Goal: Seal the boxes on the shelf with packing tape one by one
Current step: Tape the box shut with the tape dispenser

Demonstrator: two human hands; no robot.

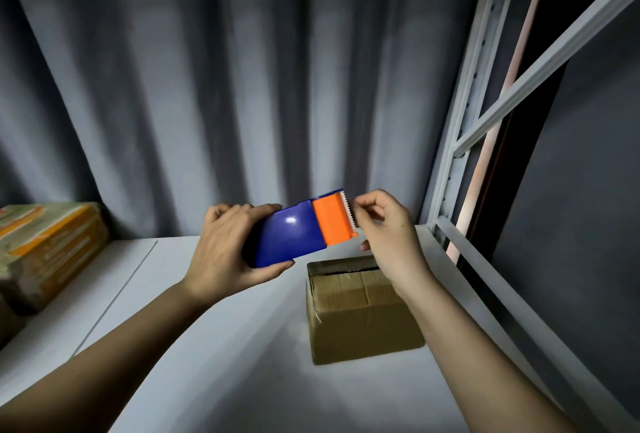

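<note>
Background: grey corrugated wall [242,69] behind white shelf [214,346], metal frame [460,142] at right.
Left hand [221,245]: fingers wrapped round blue-orange tape dispenser [304,228], held above shelf.
Right hand [388,228]: fingertips pinched together at serrated blade; tape end not discernible.
Cardboard box [360,311]: on shelf, below hands, partly taped.
Far left: wrapped orange boxes [48,252].

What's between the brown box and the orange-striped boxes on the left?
Only bare white shelf lies between the brown cardboard box and the orange-striped boxes, in the head view.

One head-worn view, close above the shelf [221,346]; it faces forward and down toward the curtain [242,86].
</note>
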